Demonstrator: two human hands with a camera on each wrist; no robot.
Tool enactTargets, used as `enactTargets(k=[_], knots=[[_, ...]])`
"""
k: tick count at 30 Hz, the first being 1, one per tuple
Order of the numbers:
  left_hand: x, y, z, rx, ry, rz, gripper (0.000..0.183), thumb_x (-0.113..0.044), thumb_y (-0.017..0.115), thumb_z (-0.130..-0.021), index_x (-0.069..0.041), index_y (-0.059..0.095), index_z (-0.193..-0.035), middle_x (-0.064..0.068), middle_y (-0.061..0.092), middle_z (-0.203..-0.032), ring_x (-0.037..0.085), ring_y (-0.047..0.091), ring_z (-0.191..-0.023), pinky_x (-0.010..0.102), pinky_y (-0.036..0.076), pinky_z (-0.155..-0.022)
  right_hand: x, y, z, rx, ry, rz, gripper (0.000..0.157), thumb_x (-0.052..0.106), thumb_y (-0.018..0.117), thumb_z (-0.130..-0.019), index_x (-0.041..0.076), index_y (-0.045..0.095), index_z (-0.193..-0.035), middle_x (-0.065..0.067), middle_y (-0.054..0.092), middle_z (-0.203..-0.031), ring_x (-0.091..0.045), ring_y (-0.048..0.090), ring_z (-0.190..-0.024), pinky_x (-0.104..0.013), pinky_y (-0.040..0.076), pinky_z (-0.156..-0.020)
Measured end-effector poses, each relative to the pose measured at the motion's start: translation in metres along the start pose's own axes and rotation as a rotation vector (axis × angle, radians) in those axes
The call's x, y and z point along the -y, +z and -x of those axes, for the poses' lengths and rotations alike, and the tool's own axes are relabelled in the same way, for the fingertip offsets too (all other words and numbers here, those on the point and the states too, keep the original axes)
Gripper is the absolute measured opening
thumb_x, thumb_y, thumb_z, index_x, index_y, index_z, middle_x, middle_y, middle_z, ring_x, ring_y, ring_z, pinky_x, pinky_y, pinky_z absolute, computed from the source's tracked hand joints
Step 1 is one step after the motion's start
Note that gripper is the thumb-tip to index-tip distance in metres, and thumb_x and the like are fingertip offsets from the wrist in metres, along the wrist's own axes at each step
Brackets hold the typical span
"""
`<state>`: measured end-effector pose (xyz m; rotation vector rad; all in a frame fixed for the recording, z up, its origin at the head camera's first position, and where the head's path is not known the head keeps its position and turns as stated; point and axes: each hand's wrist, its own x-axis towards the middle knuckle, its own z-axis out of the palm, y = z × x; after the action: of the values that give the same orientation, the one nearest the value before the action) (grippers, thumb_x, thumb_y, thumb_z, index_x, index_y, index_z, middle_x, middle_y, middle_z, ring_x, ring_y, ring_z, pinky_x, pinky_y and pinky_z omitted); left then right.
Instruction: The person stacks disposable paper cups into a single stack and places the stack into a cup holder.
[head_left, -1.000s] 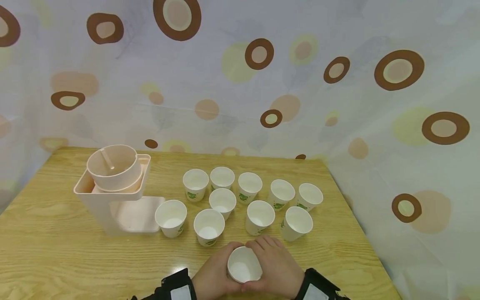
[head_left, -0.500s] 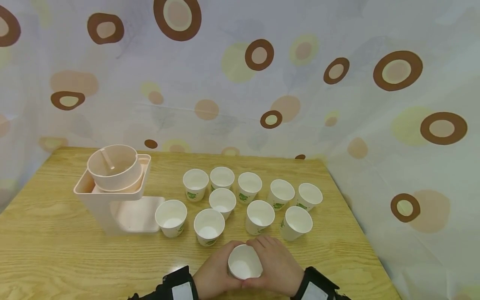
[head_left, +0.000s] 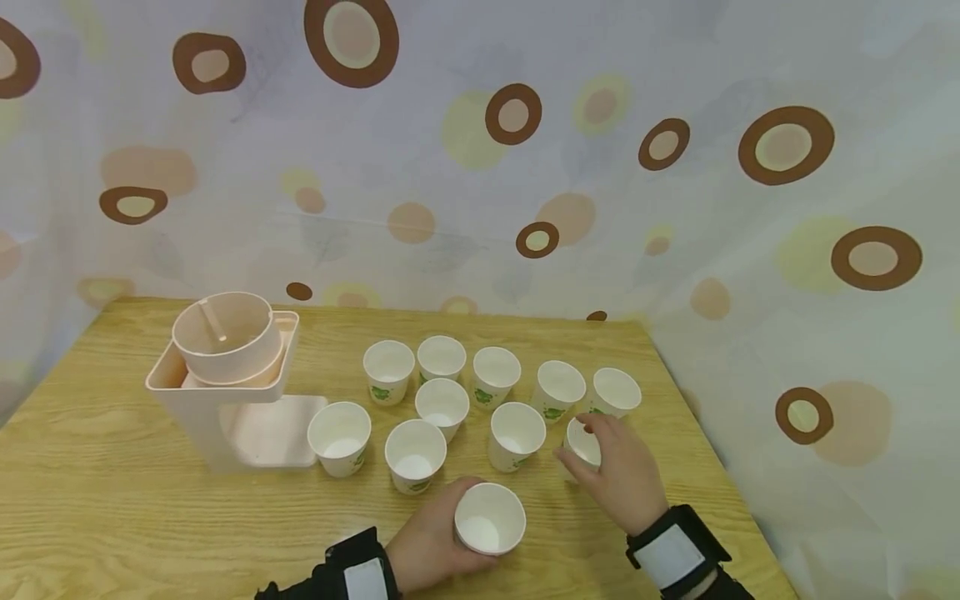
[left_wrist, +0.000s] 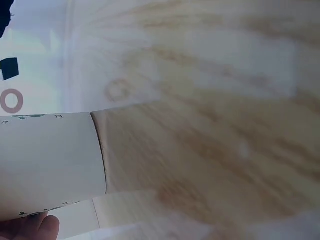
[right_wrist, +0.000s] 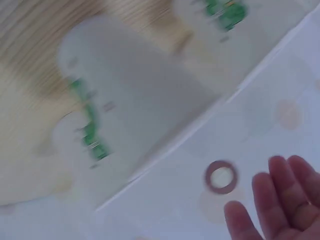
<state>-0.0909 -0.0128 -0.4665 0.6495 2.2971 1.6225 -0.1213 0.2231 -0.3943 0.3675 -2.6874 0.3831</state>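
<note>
My left hand (head_left: 435, 537) grips a white paper cup (head_left: 491, 518) near the front of the table, fingers and thumb around its side. In the left wrist view the side of this cup (left_wrist: 50, 162) shows, with fingertips (left_wrist: 47, 227) under it. My right hand (head_left: 626, 475) is at another white paper cup (head_left: 582, 443) on the right, thumb and fingers spread apart over its near side and partly hiding it. The right wrist view shows the fingers (right_wrist: 270, 200) loosely extended, apart from a blurred cup with a green print (right_wrist: 130, 85).
Several more white paper cups stand upright in loose rows, among them a near one (head_left: 415, 450) and a far right one (head_left: 617, 390). A pale pink stand (head_left: 187, 417) with a round bowl (head_left: 228, 337) on top is at the left. Patterned cloth (head_left: 450, 167) hangs behind the wooden table (head_left: 187, 533).
My right hand has let go of the front cup and moved right and away to the cup at the right. My left hand still holds the front cup, nearly in place.
</note>
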Motion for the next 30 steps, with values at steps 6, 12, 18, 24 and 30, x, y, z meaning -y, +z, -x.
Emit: enactTargets(k=[6, 12, 18, 24, 30], knots=[[0.001, -0.001, -0.001, -0.028, 0.01, -0.038, 0.074, -0.027, 0.083, -0.063, -0.003, 0.05, -0.125, 0.011, 0.062, -0.117, 0.024, 0.057, -0.106, 0.048, 0.048, -0.093, -0.03, 0.011, -0.002, 0.031, 0.143, 0.098, 0.07, 0.042, 0.074, -0.071, -0.011, 0.058, -0.114, -0.03, 0.06, -0.102, -0.043, 0.055, -0.095, -0.053, 0.052, -0.076], [0.003, 0.002, -0.002, -0.053, 0.026, -0.069, 0.071, -0.027, 0.083, -0.063, -0.004, 0.052, -0.123, 0.009, 0.064, -0.115, 0.022, 0.059, -0.104, 0.045, 0.05, -0.091, -0.043, 0.021, 0.0, 0.136, 0.227, 0.118, 0.088, 0.053, 0.071, -0.069, -0.015, 0.052, -0.121, -0.036, 0.059, -0.11, -0.048, 0.055, -0.099, -0.058, 0.051, -0.077], [0.004, 0.003, -0.003, -0.041, 0.027, -0.069, 0.071, -0.029, 0.082, -0.065, -0.005, 0.052, -0.124, 0.009, 0.064, -0.116, 0.021, 0.058, -0.104, 0.045, 0.05, -0.091, -0.046, 0.026, 0.002, 0.222, 0.275, 0.104, 0.092, 0.056, 0.069, -0.069, -0.014, 0.049, -0.124, -0.035, 0.06, -0.11, -0.046, 0.058, -0.095, -0.057, 0.052, -0.073], [0.004, 0.001, -0.004, -0.034, 0.025, -0.052, 0.071, -0.027, 0.082, -0.065, -0.006, 0.051, -0.125, 0.007, 0.064, -0.117, 0.018, 0.058, -0.105, 0.044, 0.049, -0.092, -0.044, 0.028, 0.002, 0.229, 0.253, 0.087, 0.084, 0.053, 0.07, -0.07, -0.012, 0.053, -0.119, -0.031, 0.062, -0.102, -0.042, 0.06, -0.09, -0.054, 0.053, -0.071], [0.004, 0.0, -0.004, -0.029, 0.047, -0.052, 0.072, -0.029, 0.082, -0.066, -0.006, 0.05, -0.126, 0.007, 0.063, -0.119, 0.02, 0.058, -0.107, 0.045, 0.049, -0.093, -0.04, 0.027, 0.004, 0.214, 0.238, 0.08, 0.08, 0.053, 0.071, -0.068, -0.01, 0.056, -0.115, -0.028, 0.062, -0.099, -0.039, 0.06, -0.088, -0.052, 0.053, -0.07]])
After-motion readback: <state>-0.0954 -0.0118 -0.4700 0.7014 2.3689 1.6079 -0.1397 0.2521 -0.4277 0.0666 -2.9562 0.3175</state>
